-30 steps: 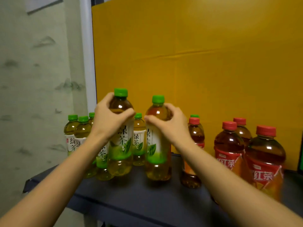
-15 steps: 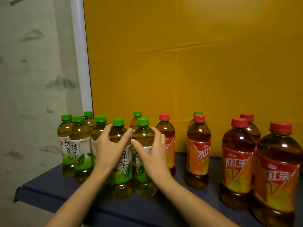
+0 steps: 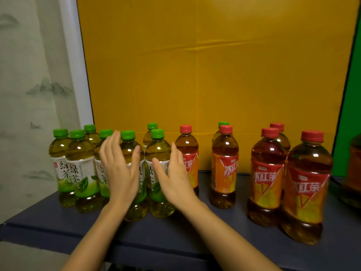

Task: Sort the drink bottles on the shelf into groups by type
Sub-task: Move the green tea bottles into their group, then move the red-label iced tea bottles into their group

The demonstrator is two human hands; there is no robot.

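Several green-capped green tea bottles [image 3: 82, 169] stand clustered at the left of the dark shelf [image 3: 175, 237]. Two of them, one [image 3: 129, 151] and another [image 3: 159, 151], stand side by side at the front. My left hand [image 3: 119, 171] is open in front of the first, fingers straight, just off it. My right hand [image 3: 172, 177] is open beside the second, holding nothing. Red-capped iced tea bottles [image 3: 267, 177] stand to the right, with one [image 3: 187, 151] next to the green group. A lone green cap [image 3: 223, 124] shows behind a red-capped bottle [image 3: 224, 165].
A yellow board [image 3: 214, 75] backs the shelf and a green panel [image 3: 351, 114] stands at the right. A pale curtain [image 3: 35, 85] hangs at the left. The shelf's front edge runs just below my forearms. A blurred bottle [image 3: 354, 169] sits at the far right edge.
Both hands carried two green tea bottles down and left, set them beside the green group, then released them. The fingers now stand straight and apart from the bottles.
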